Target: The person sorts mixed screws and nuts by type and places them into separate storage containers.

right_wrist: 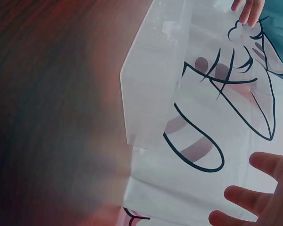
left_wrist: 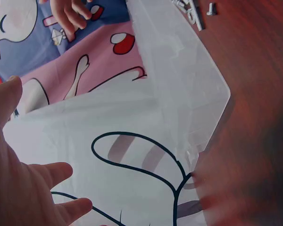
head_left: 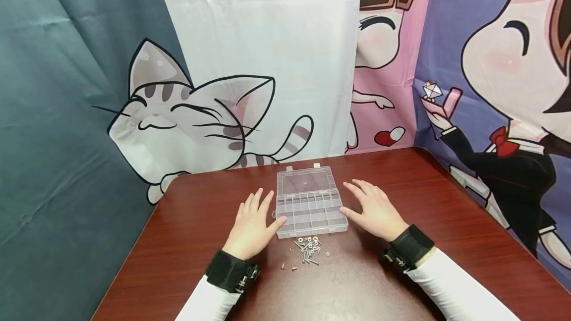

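A clear plastic compartment box [head_left: 312, 234] lies on the table with its lid [head_left: 305, 181] folded back toward the wall. In front of it is a loose pile of small metal screws, nuts and washers [head_left: 308, 247]. My left hand [head_left: 252, 224] is at the box's left side, fingers spread and straight, its thumb overlapping the box's front left corner in the head view. At the right side is my right hand [head_left: 374, 209], also with fingers extended and thumb toward the box edge. Both hands hold nothing. The wrist views show the box wall [left_wrist: 193, 94] from each side.
The reddish-brown wooden table [head_left: 200, 202] reaches back to cloth hangings [head_left: 267, 24] printed with a cartoon cat and figures. A few screws [head_left: 294, 268] and a washer [head_left: 327, 253] lie apart from the pile. Each wrist wears a black strap [head_left: 227, 270] with a camera.
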`<control>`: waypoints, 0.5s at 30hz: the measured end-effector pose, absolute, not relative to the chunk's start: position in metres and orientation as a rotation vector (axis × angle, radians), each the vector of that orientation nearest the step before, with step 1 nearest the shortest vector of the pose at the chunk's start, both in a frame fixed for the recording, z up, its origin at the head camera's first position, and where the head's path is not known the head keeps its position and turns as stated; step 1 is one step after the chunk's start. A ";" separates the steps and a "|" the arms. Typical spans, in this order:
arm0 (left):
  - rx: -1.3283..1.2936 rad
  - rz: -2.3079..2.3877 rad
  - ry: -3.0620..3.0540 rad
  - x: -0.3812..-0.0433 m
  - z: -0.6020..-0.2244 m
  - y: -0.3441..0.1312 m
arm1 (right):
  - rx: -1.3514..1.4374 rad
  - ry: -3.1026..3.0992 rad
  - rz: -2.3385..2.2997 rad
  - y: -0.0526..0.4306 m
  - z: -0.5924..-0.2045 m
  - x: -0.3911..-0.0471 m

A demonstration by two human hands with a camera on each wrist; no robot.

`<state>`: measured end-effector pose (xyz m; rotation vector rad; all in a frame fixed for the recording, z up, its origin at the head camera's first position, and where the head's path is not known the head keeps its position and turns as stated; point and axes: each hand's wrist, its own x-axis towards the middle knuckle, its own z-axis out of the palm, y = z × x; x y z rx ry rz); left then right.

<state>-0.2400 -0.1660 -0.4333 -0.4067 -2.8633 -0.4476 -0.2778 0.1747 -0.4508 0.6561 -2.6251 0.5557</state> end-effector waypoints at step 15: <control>-0.220 -0.967 -2.904 -0.250 -0.438 -0.168 | 0.665 -2.644 0.551 0.173 -0.451 -0.277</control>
